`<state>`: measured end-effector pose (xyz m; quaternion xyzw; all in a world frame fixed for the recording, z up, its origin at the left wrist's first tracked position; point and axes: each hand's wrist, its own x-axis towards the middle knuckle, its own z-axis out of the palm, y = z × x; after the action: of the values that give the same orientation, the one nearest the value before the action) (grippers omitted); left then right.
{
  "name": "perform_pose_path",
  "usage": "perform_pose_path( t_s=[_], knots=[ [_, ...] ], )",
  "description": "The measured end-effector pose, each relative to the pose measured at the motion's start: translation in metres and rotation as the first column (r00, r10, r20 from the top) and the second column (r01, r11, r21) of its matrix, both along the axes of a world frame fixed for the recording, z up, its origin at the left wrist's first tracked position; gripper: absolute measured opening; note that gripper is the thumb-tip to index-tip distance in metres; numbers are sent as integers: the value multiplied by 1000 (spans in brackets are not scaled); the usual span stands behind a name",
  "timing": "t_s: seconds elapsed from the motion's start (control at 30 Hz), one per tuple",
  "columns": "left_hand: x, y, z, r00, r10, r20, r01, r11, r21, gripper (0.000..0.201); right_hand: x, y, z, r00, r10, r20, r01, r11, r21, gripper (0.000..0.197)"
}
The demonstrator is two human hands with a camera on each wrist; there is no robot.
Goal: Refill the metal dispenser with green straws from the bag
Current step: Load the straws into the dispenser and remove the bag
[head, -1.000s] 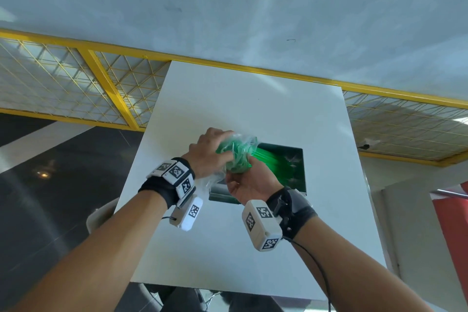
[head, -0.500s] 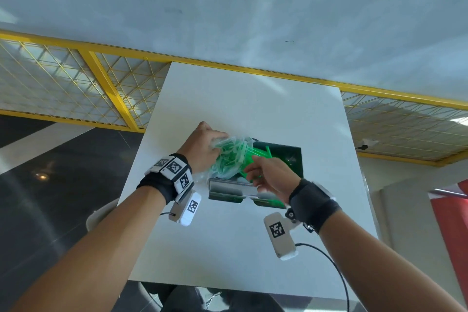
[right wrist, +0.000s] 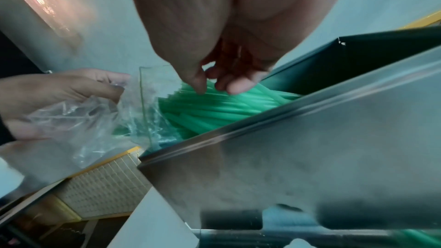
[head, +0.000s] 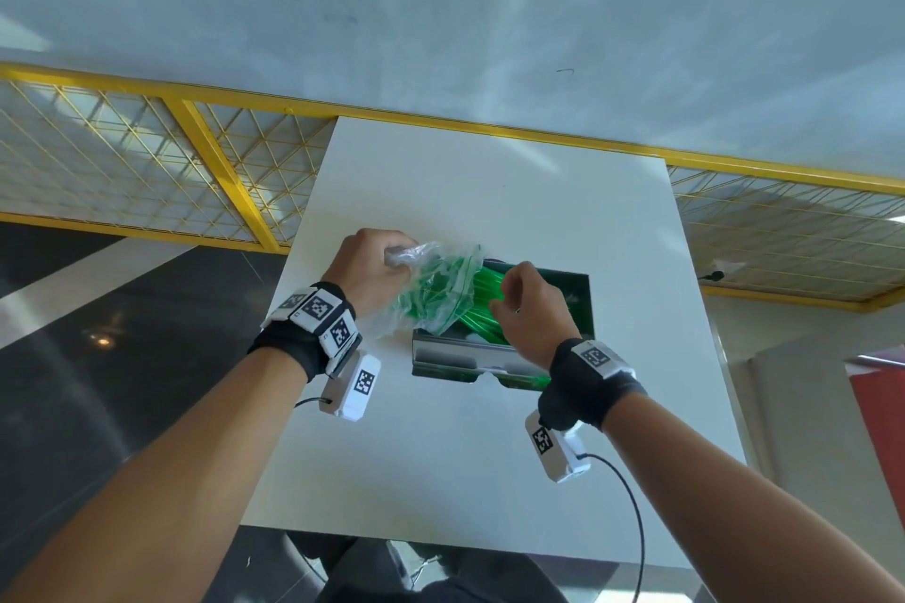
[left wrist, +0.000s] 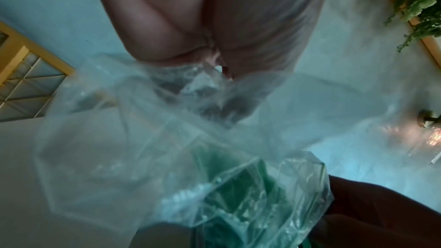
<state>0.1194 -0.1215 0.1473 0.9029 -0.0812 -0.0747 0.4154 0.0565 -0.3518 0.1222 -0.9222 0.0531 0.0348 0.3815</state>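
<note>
The metal dispenser (head: 458, 356) stands open-topped on the white table (head: 440, 480), with green straws (head: 482, 289) lying slanted in it. My left hand (head: 392, 260) grips the crumpled end of the clear plastic bag (head: 436, 296) just left of the dispenser. The bag's mouth hangs over the box's left end, with straw ends still inside it. My right hand (head: 509, 282) reaches down over the box. In the right wrist view its thumb and curled fingertips (right wrist: 235, 87) pinch at the top of the green straws (right wrist: 226, 108) above the dispenser's (right wrist: 310, 148) rim. The left wrist view shows mostly the bag (left wrist: 167, 139).
A yellow-framed wire mesh railing (head: 220, 171) runs behind the table. A dark floor lies to the left, a red panel (head: 881, 431) at the right edge. Cables hang from both wrist cameras near the table's front.
My left hand has drawn the bag leftward off the straws. My right hand turned over and moved onto the straws above the dispenser.
</note>
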Motion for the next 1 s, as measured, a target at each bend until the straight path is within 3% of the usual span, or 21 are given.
perform_pose_path(
  t_s=[0.1, 0.17, 0.3, 0.43, 0.73, 0.87, 1.0],
  knots=[
    [-2, 2, -2, 1000, 14, 6, -14, 1000, -4, 28, -2, -8, -8, 990, -92, 103, 99, 993, -63, 26],
    [0, 4, -1, 998, 39, 46, -39, 999, -5, 26, -2, -13, -14, 995, -92, 46, 95, 992, -79, 37],
    [4, 7, 2, 994, 59, 94, -58, 998, -11, 20, 2, -14, -17, 995, 6, -99, -18, 992, -124, 35],
    [6, 9, 2, 997, 48, 68, -47, 999, -16, 23, 8, -6, -12, 995, 92, -25, -95, 987, -133, 28],
    [5, 22, 5, 994, 100, 39, -99, 995, -26, 27, 8, 4, -14, 935, 298, 193, -225, 918, -327, 51],
    [4, 22, 2, 994, 113, -9, -113, 992, -47, 30, 8, 15, -13, 910, 392, 131, -338, 889, -310, 64],
    [5, 23, -2, 993, 115, -35, -117, 989, -90, 27, 11, 24, -20, 890, 447, 86, -394, 851, -348, 50]
  ],
)
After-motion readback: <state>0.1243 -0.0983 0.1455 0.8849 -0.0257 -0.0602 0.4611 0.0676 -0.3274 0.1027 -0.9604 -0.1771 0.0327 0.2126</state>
